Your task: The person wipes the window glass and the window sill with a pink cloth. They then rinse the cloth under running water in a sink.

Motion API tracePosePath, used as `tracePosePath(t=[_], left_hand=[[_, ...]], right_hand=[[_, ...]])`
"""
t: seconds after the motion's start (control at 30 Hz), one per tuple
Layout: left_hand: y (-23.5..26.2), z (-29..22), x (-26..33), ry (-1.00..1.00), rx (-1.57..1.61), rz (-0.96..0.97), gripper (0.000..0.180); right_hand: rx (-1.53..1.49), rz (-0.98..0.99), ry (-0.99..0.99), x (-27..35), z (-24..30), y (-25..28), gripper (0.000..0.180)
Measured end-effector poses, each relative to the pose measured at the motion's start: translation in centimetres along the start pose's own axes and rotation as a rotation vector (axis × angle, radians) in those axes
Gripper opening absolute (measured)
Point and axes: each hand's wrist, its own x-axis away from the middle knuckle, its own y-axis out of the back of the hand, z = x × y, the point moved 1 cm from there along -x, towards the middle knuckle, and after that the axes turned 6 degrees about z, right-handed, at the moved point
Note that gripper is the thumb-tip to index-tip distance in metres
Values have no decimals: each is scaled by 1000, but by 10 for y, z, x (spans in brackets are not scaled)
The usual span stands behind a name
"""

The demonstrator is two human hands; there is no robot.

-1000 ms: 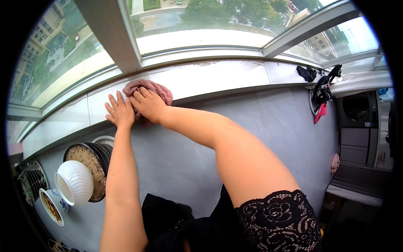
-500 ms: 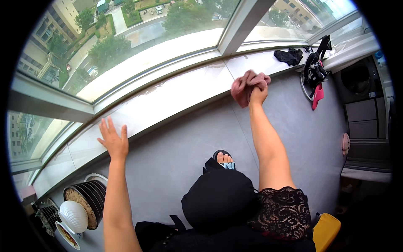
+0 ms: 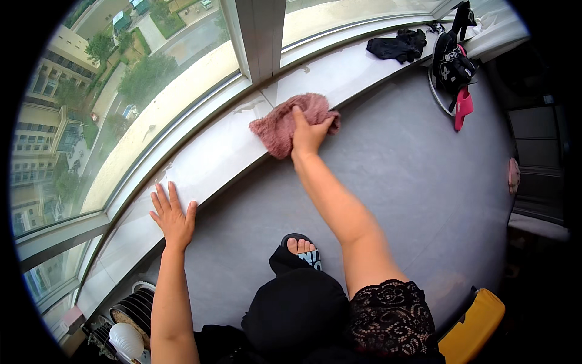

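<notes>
Right hand (image 3: 310,136) clamped on my pink cloth (image 3: 276,128), at the front edge of the sill (image 3: 212,159).
I have my left hand (image 3: 175,223) palm down on the sill, fingers spread apart, well clear of the cloth. Farther along lies crumpled black fabric (image 3: 397,47), near a red-pink slipper (image 3: 463,109). The window (image 3: 145,79) runs behind; my sandal (image 3: 311,259) shows below, against the grey floor (image 3: 418,164).

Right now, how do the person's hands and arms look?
Left hand and right hand are bare, without visible rings, as are both forearms. The right sleeve is black lace with a scalloped hem; any left sleeve is out of view.
</notes>
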Motion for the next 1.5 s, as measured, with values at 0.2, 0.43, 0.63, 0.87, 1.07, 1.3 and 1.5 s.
tracePosePath(t=[0.2, 0.43, 0.63, 0.87, 1.07, 1.3, 1.5], left_hand=[[2, -4, -3, -31, 7, 3, 79], [0, -2, -3, -17, -10, -22, 80], [1, -5, -3, -20, 14, -4, 77], [3, 6, -1, -19, 53, 37, 73], [7, 14, -6, -93, 234, 143, 78], [16, 34, -6, -159, 673, 186, 73], [14, 62, -2, -190, 1389, 56, 59]], right_hand=[[-546, 221, -241, -248, 31, 96, 59], [-593, 75, -163, -121, 27, 32, 54], [-155, 242, -224, 170, -28, -41, 82], [-371, -15, -225, 31, 14, -26, 68], [-340, -74, -292, -70, 54, 10, 52], [-451, 149, -373, 123, -14, -50, 56], [-340, 731, -1143, 300, -8, -96, 43]])
